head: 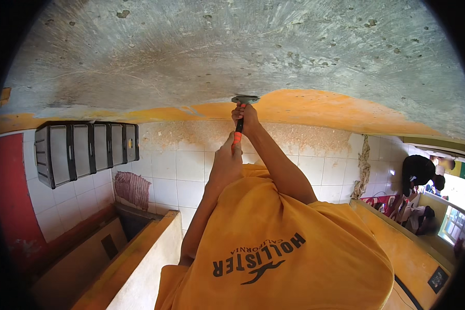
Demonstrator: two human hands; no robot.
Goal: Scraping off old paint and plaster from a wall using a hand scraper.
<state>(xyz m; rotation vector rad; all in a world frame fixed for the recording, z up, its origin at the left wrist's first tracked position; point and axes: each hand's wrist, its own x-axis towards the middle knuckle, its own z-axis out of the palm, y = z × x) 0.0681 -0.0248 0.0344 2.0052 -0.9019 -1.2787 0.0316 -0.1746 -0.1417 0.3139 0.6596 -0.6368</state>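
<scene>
My right hand [249, 118] is wrapped around the upper handle of a long-handled scraper [239, 126], just behind its head. Lower down, my left hand [228, 159] grips the orange-banded end of the same handle. The wide, flat scraper head [245, 99] meets the wall where a bare grey surface [170, 50] borders orange paint [325, 106]. Small pits and scratches mark the grey part. Both arms reach forward from my orange T-shirt [286, 236].
Paint flakes [201, 133] litter the white tiled floor [192, 162] along the wall. At left stand a grey plastic drawer unit [87, 149], a purple cloth [133, 190] and a low partition [139, 255]. To the right lie a twisted cloth [362, 170] and, farther off, several people [420, 172].
</scene>
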